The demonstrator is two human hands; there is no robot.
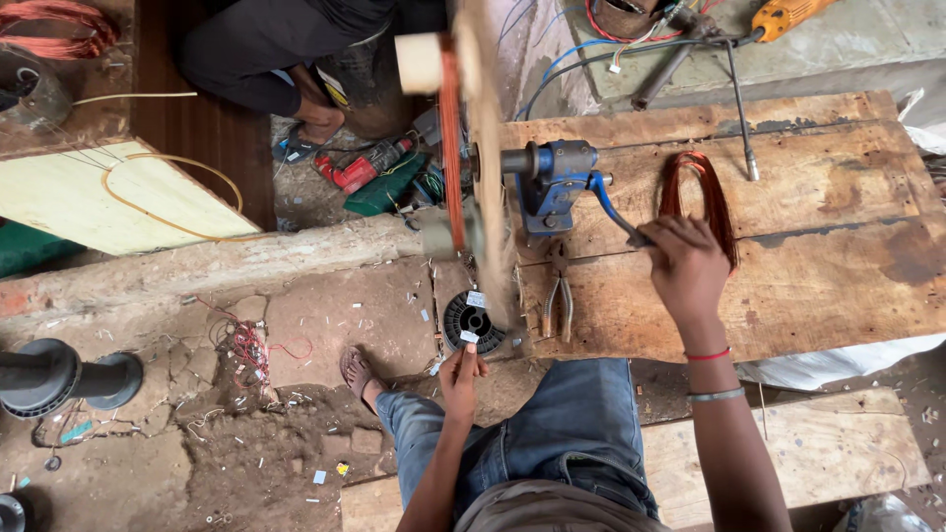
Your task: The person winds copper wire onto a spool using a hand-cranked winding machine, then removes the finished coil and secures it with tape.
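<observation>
Blue-painted metal is the heart of it: the hand-cranked winder (549, 182) is fixed at the near-left part of my wooden table (818, 286), and every place below is told from it. My right hand (687, 264) sits just to its right, fingers curled tight round the crank handle (619, 219) that runs out from its body. On the winder's left side, touching its shaft, stands the wooden former (471, 148) with a band of copper wire (450, 138) wound around it. Just right of the winder, lying on the table and partly behind my right hand, is a finished copper coil (708, 192). Below the winder, on the table's front edge, lie the pliers (559, 296). Lower left of the winder, down on the ground, sits the black wire spool (472, 322); my left hand (461, 379) is just under it, fingers pinched together on a thin strand, though the strand is too fine to trace. Above and left of the winder, another person crouches on the ground (266, 54), with a red tool (360, 169) near their foot.
</observation>
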